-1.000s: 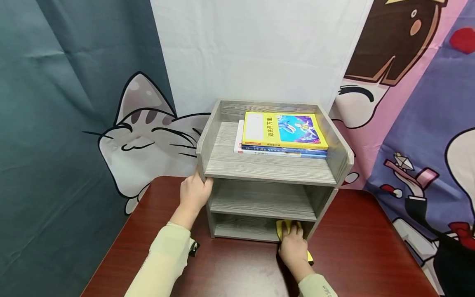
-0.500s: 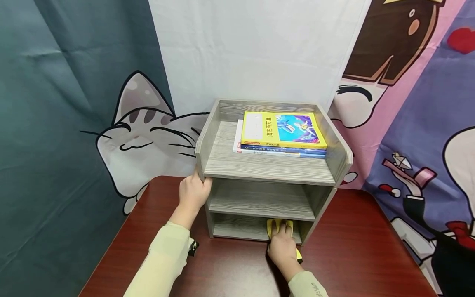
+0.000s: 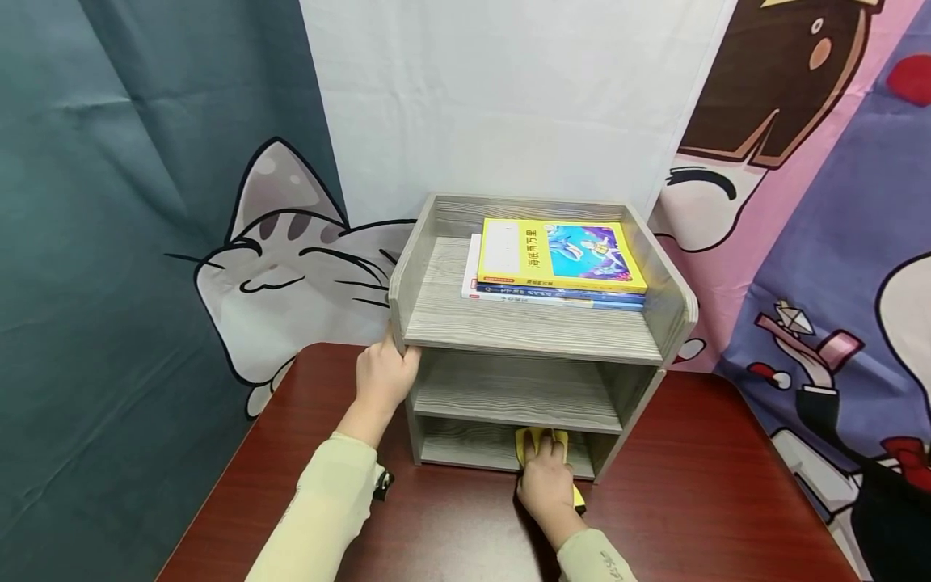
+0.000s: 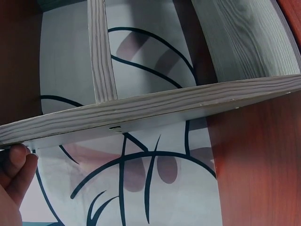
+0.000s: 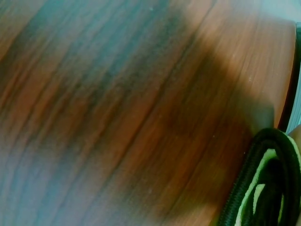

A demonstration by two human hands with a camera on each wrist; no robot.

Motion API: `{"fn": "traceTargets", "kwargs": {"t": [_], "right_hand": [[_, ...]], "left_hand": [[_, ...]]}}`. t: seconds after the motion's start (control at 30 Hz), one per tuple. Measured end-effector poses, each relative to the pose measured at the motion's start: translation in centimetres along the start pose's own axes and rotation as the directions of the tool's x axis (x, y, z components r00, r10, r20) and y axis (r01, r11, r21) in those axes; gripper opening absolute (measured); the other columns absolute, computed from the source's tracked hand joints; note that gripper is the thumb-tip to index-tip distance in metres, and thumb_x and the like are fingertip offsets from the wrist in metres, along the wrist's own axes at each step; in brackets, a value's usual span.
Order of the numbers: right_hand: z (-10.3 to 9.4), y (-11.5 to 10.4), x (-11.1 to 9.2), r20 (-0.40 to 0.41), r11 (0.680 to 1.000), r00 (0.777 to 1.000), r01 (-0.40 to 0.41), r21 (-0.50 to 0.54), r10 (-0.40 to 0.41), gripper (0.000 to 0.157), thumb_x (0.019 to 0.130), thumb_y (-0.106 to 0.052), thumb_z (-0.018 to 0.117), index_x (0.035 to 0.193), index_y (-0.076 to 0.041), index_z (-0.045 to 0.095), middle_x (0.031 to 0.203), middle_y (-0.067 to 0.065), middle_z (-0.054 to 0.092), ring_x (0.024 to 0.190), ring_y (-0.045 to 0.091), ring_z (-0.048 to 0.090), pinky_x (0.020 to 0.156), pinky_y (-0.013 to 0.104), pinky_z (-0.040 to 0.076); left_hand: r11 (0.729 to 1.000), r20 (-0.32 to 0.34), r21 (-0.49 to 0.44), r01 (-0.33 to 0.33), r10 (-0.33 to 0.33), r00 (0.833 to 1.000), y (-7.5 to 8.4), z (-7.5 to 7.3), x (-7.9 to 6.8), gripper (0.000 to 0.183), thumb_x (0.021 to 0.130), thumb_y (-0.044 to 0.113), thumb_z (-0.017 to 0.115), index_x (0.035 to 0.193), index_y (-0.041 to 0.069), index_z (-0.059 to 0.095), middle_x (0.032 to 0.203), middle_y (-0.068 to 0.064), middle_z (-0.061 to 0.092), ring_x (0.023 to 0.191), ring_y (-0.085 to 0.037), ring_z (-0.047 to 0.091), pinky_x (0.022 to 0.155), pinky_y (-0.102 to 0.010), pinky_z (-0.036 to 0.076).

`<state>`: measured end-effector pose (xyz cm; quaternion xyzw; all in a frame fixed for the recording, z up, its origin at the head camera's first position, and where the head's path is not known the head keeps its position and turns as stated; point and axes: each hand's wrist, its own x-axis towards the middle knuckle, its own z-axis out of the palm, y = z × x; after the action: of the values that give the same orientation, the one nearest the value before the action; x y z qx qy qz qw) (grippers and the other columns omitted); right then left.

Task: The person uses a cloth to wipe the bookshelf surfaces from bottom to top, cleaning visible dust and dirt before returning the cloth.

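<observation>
My left hand grips the left side panel of a grey wood-grain desktop shelf, just under its top tier. The thumb lies on the front edge and the other fingers go behind the panel. In the left wrist view, fingers appear at the panel's edge. My right hand presses a yellow cloth onto the bottom tier, right of its middle, with fingers spread on top. Part of the cloth hangs out beneath the palm. Its folded, dark-edged end shows at the right wrist view's lower right.
A stack of books, a yellow one uppermost, lies on the shelf's top tier. The shelf stands on a reddish-brown table. Behind it hang a white curtain and cartoon-printed cloths, including a grey cat.
My right hand has slid the yellow cloth leftward along the bottom tier. My left hand stays at the side panel, and the books have not moved.
</observation>
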<state>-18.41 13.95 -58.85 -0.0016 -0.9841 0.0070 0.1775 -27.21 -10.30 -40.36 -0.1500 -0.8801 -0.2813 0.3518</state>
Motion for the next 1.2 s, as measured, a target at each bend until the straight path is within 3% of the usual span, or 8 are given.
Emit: {"fn": "traceTargets", "kwargs": {"t": [0.57, 1.2], "right_hand": [[-0.3, -0.8, 0.2, 0.102, 0.999, 0.995, 0.002, -0.034, 0.001, 0.067, 0.07, -0.025, 0.069, 0.131, -0.005, 0.049, 0.121, 0.028, 0.044, 0.102, 0.041, 0.043, 0.052, 0.047, 0.044], [0.1, -3.6, 1.2, 0.057, 0.998, 0.998, 0.023, -0.062, -0.019, 0.073, 0.062, -0.026, 0.072, 0.128, -0.004, 0.05, 0.116, 0.026, 0.047, 0.1, 0.038, 0.045, 0.053, 0.045, 0.043]], "left_hand": [[1.0, 0.004, 0.01, -0.004, 0.004, 1.0, -0.2, 0.2, 0.0, 0.03, 0.084, 0.019, 0.05, 0.105, -0.002, 0.054, 0.053, -0.017, 0.056, 0.046, -0.036, 0.054, 0.046, -0.048, 0.04], [1.0, -0.03, 0.009, -0.027, 0.027, 0.999, -0.2, 0.2, 0.1, 0.029, 0.081, 0.018, 0.049, 0.101, -0.003, 0.055, 0.05, -0.016, 0.054, 0.042, -0.034, 0.051, 0.043, -0.047, 0.039]]}}
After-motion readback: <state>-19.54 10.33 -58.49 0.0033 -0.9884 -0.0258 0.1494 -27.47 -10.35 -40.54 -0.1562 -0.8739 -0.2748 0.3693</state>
